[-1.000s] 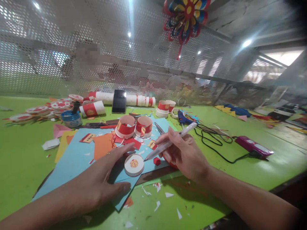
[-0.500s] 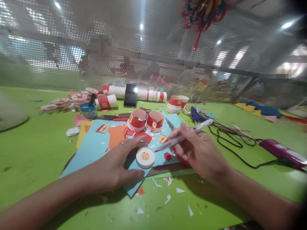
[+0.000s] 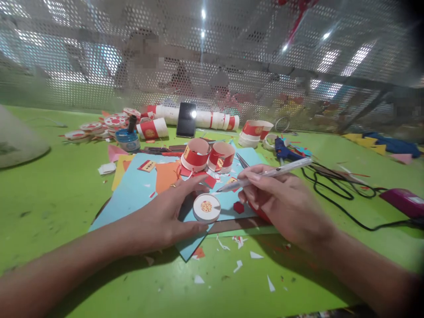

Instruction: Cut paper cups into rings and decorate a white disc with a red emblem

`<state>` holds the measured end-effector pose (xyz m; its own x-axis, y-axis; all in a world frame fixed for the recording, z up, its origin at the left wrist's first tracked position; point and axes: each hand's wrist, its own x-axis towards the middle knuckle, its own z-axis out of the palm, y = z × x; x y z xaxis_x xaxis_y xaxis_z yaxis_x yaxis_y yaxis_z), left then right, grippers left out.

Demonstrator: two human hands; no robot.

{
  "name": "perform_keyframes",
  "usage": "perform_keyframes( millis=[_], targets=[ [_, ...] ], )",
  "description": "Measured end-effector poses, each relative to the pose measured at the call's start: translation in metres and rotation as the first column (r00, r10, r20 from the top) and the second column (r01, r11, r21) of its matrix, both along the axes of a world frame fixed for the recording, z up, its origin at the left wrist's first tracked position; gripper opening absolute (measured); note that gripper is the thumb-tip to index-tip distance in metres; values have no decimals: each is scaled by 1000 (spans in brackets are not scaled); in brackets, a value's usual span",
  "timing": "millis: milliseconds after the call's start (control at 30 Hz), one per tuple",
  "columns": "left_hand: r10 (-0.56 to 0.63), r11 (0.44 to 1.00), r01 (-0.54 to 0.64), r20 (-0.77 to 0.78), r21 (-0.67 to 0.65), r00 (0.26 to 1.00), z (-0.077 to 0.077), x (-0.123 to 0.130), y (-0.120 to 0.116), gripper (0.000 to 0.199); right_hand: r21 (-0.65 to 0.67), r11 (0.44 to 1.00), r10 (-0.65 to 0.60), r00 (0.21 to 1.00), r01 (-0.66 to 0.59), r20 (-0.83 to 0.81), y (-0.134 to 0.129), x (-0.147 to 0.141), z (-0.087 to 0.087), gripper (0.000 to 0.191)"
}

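A white round disc (image 3: 206, 208) with a gold pattern lies on blue paper (image 3: 142, 176). My left hand (image 3: 168, 212) curves around its left side, thumb and fingers apart, with nothing gripped. In my right hand (image 3: 281, 198) is a silver-white pen (image 3: 274, 171), its tip just above the disc's upper right edge. Scissors with a red handle (image 3: 258, 211) lie partly hidden beneath the right hand. A small red hexagon (image 3: 238, 207) rests right of the disc. Two red and white cup rings (image 3: 195, 154) stand behind it.
On the green table (image 3: 49, 198) are a phone (image 3: 186, 120), a blue jar (image 3: 127, 140), a long stack of cups (image 3: 202, 118) and decorated discs (image 3: 114, 121). A blue glue gun (image 3: 288, 151) with black cable lies right. Paper scraps (image 3: 238, 265) are scattered in front.
The camera view has shifted, so the table items sit slightly higher and further right. The pen tip has risen a little relative to the disc. My left hand stays around the disc.
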<state>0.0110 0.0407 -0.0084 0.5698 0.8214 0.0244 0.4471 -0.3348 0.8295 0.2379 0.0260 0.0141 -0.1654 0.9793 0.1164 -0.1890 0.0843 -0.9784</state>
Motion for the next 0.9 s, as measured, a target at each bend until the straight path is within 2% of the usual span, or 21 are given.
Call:
perform_keyframes(
  millis=[133, 233, 400, 667, 767, 900],
  targets=[
    [39, 997, -36, -46, 75, 998, -3, 4, 0, 69, 7, 999, -41, 992, 40, 121, -2, -3, -4, 23],
    [61, 991, -55, -49, 126, 997, -6, 6, 0, 69, -6, 999, -32, 991, 33, 128, -3, -6, -8, 22],
    [49, 977, -38, -49, 210, 998, -9, 7, -1, 55, 2, 1000, -2, 989, 2, 148, -4, -10, -12, 27],
    [68, 978, -50, -84, 204, 994, -10, 7, -1, 49, 58, 998, -39, 970, 26, 242, -7, -10, -13, 17],
    [72, 979, -53, -91, 196, 993, -9, 8, -1, 47, 96, 995, -57, 955, 30, 292, -8, -10, -10, 18],
    [69, 983, -59, -53, 173, 996, -11, 7, -2, 57, 143, 987, -114, 938, 69, 328, -8, -12, -5, 26]
  ],
)
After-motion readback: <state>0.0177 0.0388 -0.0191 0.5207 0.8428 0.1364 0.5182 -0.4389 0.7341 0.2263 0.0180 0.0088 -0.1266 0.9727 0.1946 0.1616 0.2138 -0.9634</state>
